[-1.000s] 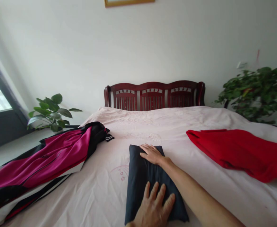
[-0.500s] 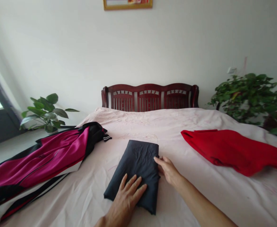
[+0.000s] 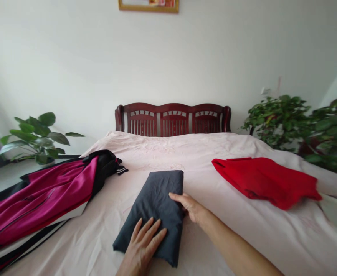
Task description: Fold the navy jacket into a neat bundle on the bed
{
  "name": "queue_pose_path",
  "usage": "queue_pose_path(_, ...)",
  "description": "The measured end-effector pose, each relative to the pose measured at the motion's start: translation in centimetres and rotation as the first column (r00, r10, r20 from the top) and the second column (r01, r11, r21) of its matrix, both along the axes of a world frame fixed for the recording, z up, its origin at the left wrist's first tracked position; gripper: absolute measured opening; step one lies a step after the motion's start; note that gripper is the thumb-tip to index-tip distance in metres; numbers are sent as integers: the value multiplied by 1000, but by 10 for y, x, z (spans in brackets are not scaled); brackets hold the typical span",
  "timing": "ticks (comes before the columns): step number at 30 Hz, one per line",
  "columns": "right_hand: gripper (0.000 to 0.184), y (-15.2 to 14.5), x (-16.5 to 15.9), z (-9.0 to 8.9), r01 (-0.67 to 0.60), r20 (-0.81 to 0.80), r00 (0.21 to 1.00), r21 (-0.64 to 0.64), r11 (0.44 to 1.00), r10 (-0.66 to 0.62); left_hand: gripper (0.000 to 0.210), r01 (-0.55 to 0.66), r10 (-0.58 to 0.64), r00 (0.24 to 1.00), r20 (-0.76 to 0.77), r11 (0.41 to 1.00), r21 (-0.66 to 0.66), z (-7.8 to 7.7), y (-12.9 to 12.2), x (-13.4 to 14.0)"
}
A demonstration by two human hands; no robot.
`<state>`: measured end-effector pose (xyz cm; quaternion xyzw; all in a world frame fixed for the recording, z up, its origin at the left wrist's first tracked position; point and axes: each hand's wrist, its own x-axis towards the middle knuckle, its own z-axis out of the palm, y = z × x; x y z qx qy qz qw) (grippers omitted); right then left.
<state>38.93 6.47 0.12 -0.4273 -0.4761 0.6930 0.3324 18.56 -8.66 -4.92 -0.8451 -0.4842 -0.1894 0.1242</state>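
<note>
A dark navy garment, folded into a flat rectangle, lies on the bed in front of me. My left hand rests flat on its near part, fingers spread. At its right edge my right hand pinches the cloth, the thumb on top and the other fingers hidden beneath or behind the edge. What kind of garment it is cannot be made out from the fold.
Pale pink bedding covers the bed. On the left lies a magenta and black jacket; a red folded cloth is on the right. Beyond stand a dark red wooden headboard and leafy plants at both sides.
The view has turned slightly right, so everything sits further left. My right thumb now reaches further over the garment's edge. The left hand stays flat on the cloth.
</note>
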Motion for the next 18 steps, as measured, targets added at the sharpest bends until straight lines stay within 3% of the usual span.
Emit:
queue_pose_path(4,42,-12,-15,-3,45,-203,977,-112,993,-68,77,30,-29,1000,-9,994,101,-7,5,-3)
queue_pose_path(8,38,-14,-16,-12,179,-234,951,-116,977,-202,62,81,-71,996,-44,958,276,-16,11,-3)
queue_pose_path(10,38,-12,-5,-8,201,-257,941,-102,974,-221,60,92,-74,995,-64,926,367,-18,10,-3)
queue_pose_path(12,38,-9,16,5,229,-287,927,-73,971,-241,69,71,-49,997,-67,916,395,-15,6,-5)
queue_pose_path(15,34,4,61,38,328,-298,898,-34,944,-323,82,-18,18,1000,4,926,376,-8,1,-12)
queue_pose_path(18,29,25,117,80,523,-303,813,5,852,-497,80,-79,56,996,74,924,373,-7,4,-19)
